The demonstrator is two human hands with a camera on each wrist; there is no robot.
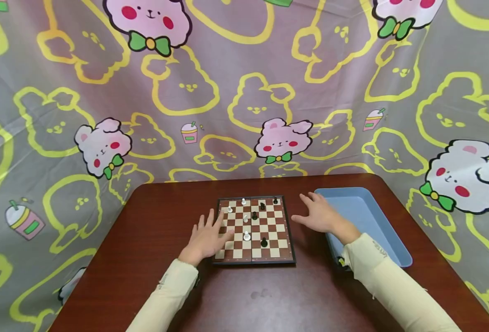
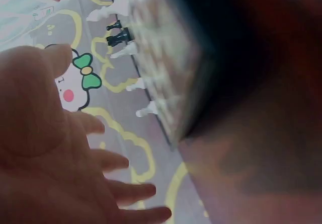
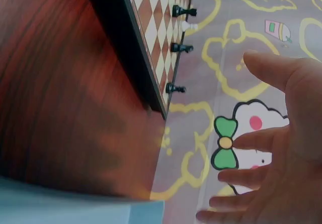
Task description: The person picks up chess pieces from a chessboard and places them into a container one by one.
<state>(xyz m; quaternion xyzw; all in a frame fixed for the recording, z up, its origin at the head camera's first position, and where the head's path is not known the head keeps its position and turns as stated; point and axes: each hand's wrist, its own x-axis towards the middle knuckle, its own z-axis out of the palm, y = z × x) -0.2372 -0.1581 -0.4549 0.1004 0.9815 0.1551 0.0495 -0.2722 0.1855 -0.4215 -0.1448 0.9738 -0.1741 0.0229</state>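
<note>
A chessboard point(image 1: 274, 230) with brown and cream squares and a dark rim lies on the table, bearing several white and black chess pieces. Over its left edge, my left hand point(image 1: 204, 240) is spread with straight fingers, holding nothing. Off the right edge, between the board and a blue tray, my right hand point(image 1: 321, 214) is held with fingers extended and nothing in them. A white piece point(image 1: 247, 236) and a black piece point(image 1: 264, 242) stand in the near half of the board. In the right wrist view a black piece point(image 3: 176, 88) stands near the board's corner.
The blue tray point(image 1: 383, 230) sits at the table's right side, partly under my right forearm. The dark brown table point(image 1: 165, 207) ends at a patterned cloth point(image 1: 211, 101) hanging behind and at both sides.
</note>
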